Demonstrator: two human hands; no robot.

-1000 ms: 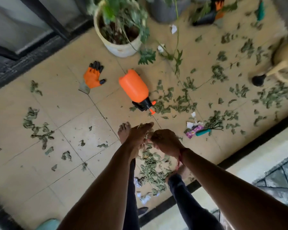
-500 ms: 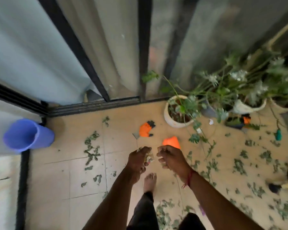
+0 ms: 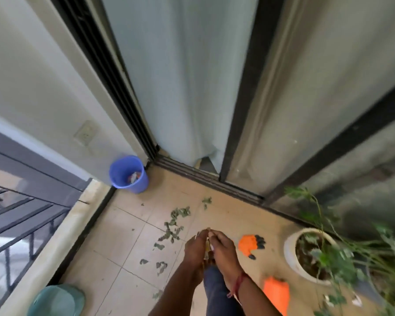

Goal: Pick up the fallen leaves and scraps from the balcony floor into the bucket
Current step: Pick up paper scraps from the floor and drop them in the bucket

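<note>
My left hand (image 3: 195,246) and my right hand (image 3: 222,246) are pressed together in front of me, cupped around a small bundle of leaves and paper scraps (image 3: 208,244) that shows between the palms. The blue bucket (image 3: 128,174) stands upright in the far left corner of the balcony, well beyond my hands, with some scraps inside. Dry green leaves (image 3: 172,226) lie scattered on the beige tiles between my hands and the bucket.
An orange glove (image 3: 251,244) lies right of my hands. An orange sprayer bottle (image 3: 276,290) lies by my right forearm. A white plant pot (image 3: 306,254) stands at right. A teal object (image 3: 55,301) sits bottom left by the railing ledge (image 3: 62,233).
The view has swung up and left from the littered floor toward the bucket's corner. My hands have stayed together around the gathered scraps, and the bucket now sits closer to centre.
</note>
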